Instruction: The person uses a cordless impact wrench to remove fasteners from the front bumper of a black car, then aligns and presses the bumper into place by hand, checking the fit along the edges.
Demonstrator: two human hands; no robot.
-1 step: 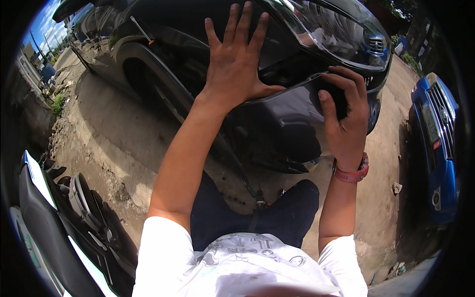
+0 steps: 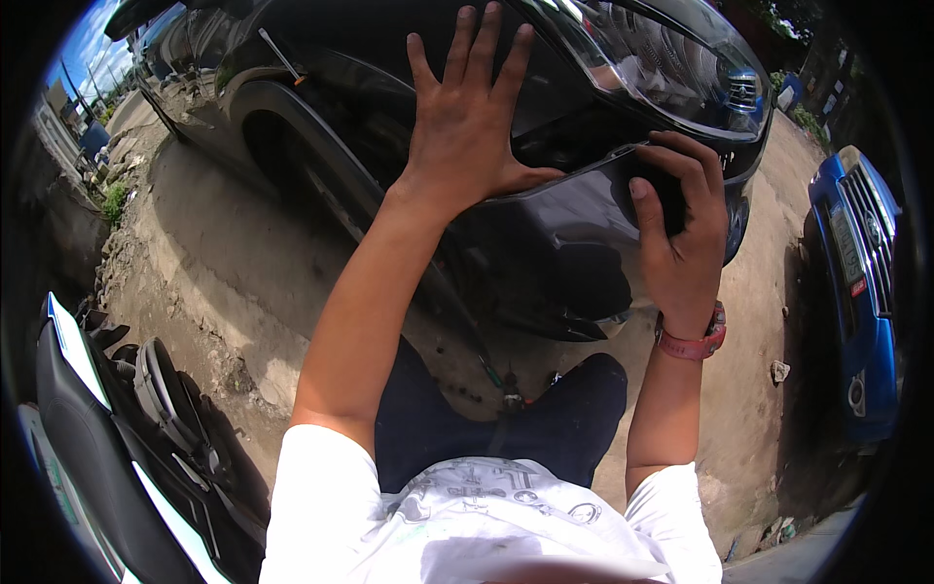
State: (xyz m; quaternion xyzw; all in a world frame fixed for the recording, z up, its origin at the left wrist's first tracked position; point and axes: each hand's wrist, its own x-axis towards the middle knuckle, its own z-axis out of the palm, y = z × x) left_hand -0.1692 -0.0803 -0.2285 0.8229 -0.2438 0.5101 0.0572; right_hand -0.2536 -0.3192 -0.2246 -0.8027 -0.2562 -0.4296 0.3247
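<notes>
My left hand (image 2: 459,146) lies flat with its fingers spread on the dark fender (image 2: 375,44) of a car. Its thumb stretches along the upper edge of the dark front bumper (image 2: 574,209). At the bumper's corner, below the headlight (image 2: 671,68), my right hand (image 2: 686,234) curls its fingers over the same edge, the thumb held apart from them. A dark gap shows between bumper and fender, beside my left thumb. The undersides of both hands are hidden.
A slim tool with an orange end (image 2: 282,56) rests above the wheel arch (image 2: 263,90). Near my knees, a green-handled tool (image 2: 490,371) lies on the dirt ground. A motorcycle seat (image 2: 83,419) is at left, a blue vehicle (image 2: 880,341) at right, a stone (image 2: 780,371) before it.
</notes>
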